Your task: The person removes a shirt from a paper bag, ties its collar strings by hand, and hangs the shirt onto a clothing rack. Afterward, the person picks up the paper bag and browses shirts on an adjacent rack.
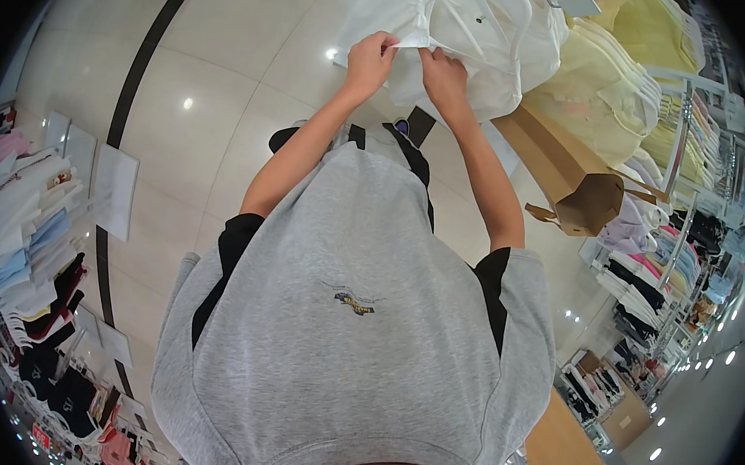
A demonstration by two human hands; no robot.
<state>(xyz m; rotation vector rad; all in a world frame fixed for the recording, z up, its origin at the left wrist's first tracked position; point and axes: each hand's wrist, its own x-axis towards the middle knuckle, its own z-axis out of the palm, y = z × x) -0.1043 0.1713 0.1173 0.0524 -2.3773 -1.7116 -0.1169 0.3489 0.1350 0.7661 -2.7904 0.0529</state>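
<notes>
A white shirt (497, 60) with a few small dark buttons and thin strips of cloth hangs at the top of the head view. My left hand (371, 64) is closed, its fingertips pinching a small flap of the white cloth. Just to its right, my right hand (444, 78) grips the same part of the shirt between thumb and fingers. Both arms reach forward, and a short stretch of cloth lies between the two hands. The fingertips are partly hidden in the fabric.
Pale yellow garments (603, 84) hang on a metal rack to the right. Below them is a brown paper bag (559, 163) with handles. Another rack of folded and hanging clothes (22, 234) stands at left. A black stripe (134, 86) crosses the tiled floor.
</notes>
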